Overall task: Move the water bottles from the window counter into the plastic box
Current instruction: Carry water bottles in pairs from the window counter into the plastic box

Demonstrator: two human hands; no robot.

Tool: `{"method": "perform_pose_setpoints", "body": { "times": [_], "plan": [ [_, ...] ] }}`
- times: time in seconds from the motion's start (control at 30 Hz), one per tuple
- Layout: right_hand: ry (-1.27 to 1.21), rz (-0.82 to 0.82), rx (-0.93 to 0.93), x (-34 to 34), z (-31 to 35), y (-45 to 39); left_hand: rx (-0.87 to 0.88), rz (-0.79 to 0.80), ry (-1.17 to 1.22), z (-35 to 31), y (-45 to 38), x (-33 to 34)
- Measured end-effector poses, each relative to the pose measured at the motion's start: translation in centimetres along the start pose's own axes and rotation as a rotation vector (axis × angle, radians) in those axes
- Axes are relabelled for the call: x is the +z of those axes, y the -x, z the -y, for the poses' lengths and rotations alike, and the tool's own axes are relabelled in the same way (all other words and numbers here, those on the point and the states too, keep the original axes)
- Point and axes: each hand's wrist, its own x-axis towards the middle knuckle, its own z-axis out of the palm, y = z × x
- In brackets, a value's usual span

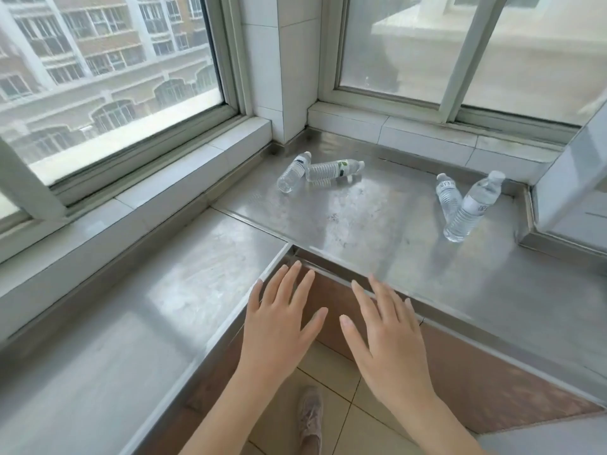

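Surface (377, 224): a steel window counter wrapping an inner corner under two windows; its bare middle leaves room to reach in from the near edge.
Plastic box: not in view, so where the bottles must end up cannot be told from here.
Left hand (282, 326): fingers spread, palm down, empty, hovering over the notch in the counter's near edge, apparently poised to reach forward.
Right hand (387, 339): likewise spread flat and empty, just beside the left, touching no bottle.
Right pair of water bottles (469, 205): near the right wall, the larger one tilted with its cap up and to the right, overlapping a smaller one behind it; whether they lean on each other is unclear.
Left pair of water bottles (320, 170): lying on their sides near the corner pillar, touching in a loose V, probably dropped rather than set down.
Progress: judged unstarted, all four bottles well apart from the hands.
Shoe (310, 418): on the tiled floor below.
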Motion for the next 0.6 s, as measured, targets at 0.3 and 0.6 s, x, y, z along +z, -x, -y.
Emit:
{"method": "perform_pose_setpoints", "body": {
  "times": [0.3, 0.6],
  "plan": [
    [0.05, 0.001, 0.082, 0.6, -4.9, -14.1, 0.101, -0.027, 0.082, -0.6, -16.2, 5.9],
    [0.049, 0.103, 0.048, 3.1, -8.5, -25.6, 0.042, 0.015, 0.025, 0.7, -26.6, 10.4]
  ]
}}
